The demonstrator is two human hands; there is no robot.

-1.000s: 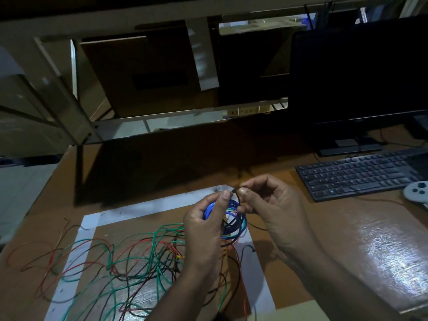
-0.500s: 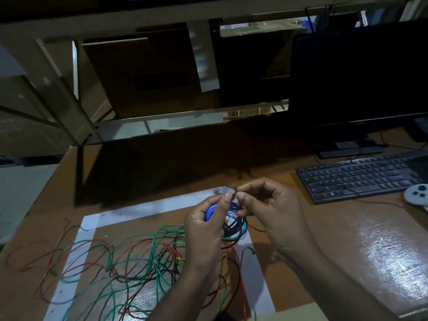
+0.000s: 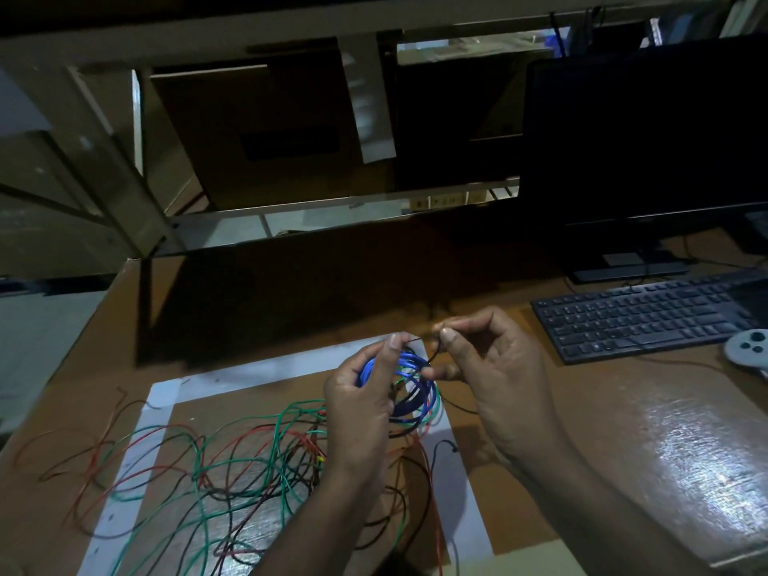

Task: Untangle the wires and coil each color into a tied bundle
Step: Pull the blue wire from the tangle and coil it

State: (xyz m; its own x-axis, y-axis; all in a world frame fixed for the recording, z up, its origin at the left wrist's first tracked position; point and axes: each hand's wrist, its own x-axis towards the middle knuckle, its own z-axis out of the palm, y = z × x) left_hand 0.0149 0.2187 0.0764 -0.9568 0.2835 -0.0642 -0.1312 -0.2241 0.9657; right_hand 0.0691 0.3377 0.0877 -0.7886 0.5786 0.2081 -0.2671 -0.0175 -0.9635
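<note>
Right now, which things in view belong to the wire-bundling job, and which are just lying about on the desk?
Job in hand:
- blue wire coil, held in the left hand
- thin dark wire, pinched by the right hand
- loose green, red and black wires on the desk

Lying about:
- keyboard
- monitor
- grey controller
</note>
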